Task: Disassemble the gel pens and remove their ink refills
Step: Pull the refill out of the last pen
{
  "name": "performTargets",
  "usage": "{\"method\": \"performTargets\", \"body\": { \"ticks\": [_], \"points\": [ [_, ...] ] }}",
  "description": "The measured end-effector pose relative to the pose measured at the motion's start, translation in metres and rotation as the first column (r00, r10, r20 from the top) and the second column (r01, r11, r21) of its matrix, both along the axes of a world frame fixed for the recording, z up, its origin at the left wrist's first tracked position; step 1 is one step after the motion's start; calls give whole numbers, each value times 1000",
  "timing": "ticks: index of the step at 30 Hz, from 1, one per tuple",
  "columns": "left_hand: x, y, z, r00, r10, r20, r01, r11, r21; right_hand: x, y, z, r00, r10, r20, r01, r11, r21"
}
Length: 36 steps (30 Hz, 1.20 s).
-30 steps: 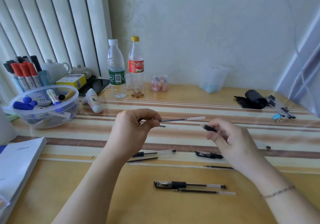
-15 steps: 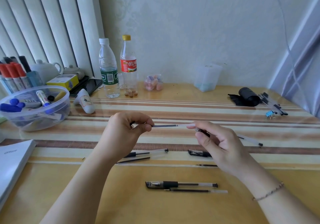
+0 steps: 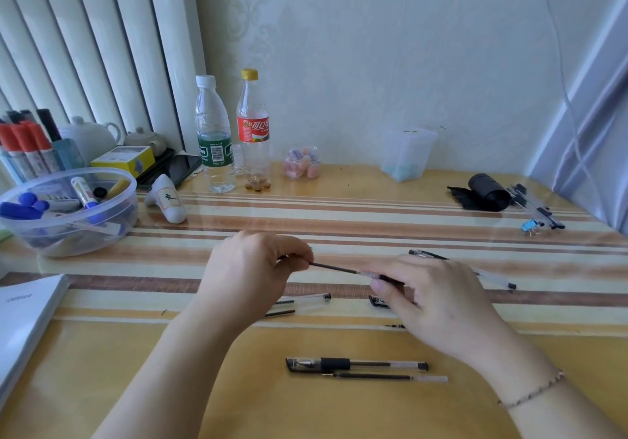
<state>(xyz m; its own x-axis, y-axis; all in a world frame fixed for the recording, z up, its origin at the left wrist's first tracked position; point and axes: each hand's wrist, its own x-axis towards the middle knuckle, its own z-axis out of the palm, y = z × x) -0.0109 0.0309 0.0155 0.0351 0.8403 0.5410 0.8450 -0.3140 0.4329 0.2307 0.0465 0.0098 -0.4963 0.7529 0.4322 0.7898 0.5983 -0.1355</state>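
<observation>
My left hand (image 3: 258, 268) pinches the left end of a thin dark ink refill (image 3: 334, 267) held level above the table. My right hand (image 3: 438, 306) grips a short black pen part (image 3: 390, 279) at the refill's clear right end; whether the end is inside it is hidden by my fingers. On the table lie a capped gel pen (image 3: 356, 365) with a loose refill (image 3: 384, 377) beside it. A clear barrel (image 3: 307, 298), another refill (image 3: 280, 313) and a black cap (image 3: 377, 301) lie under my hands. Another clear barrel (image 3: 494, 279) lies right of my right hand.
A plastic bowl of markers (image 3: 68, 235) stands at the left, with a white booklet (image 3: 23, 313) in front of it. Two bottles (image 3: 214, 133) and a clear cup (image 3: 407, 153) stand by the wall. A black roll (image 3: 486, 194), more pens (image 3: 537, 207) and a blue clip (image 3: 530, 226) lie far right.
My right hand has moved left with the black part up to the refill's free end. The left hand keeps its pinch. The hands are now closer together.
</observation>
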Motion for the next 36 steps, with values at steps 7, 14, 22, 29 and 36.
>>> {"method": "performTargets", "body": {
  "ticks": [7, 14, 22, 29, 36],
  "points": [
    [5, -1, 8, 882, -141, 450, 57, 979, 196, -10, -2, -4, 908, -16, -419, -72, 978, -194],
    [10, -2, 13, 656, -164, 737, 173, 983, 65, -12, -3, -1, 559, -83, -825, -317, 898, -305],
    [26, -6, 11, 509, -235, 828, 347, 936, 52, -19, -9, -9, 868, 132, -478, -199, 976, -92],
    [27, -7, 13, 527, -258, 810, 396, 918, 35, -20, -13, -6, 907, 131, -399, -176, 981, -78],
    [29, -8, 9, 758, -279, 589, 345, 939, 0, -18, -14, -1, 941, 121, -315, -124, 992, 11]
  ]
}}
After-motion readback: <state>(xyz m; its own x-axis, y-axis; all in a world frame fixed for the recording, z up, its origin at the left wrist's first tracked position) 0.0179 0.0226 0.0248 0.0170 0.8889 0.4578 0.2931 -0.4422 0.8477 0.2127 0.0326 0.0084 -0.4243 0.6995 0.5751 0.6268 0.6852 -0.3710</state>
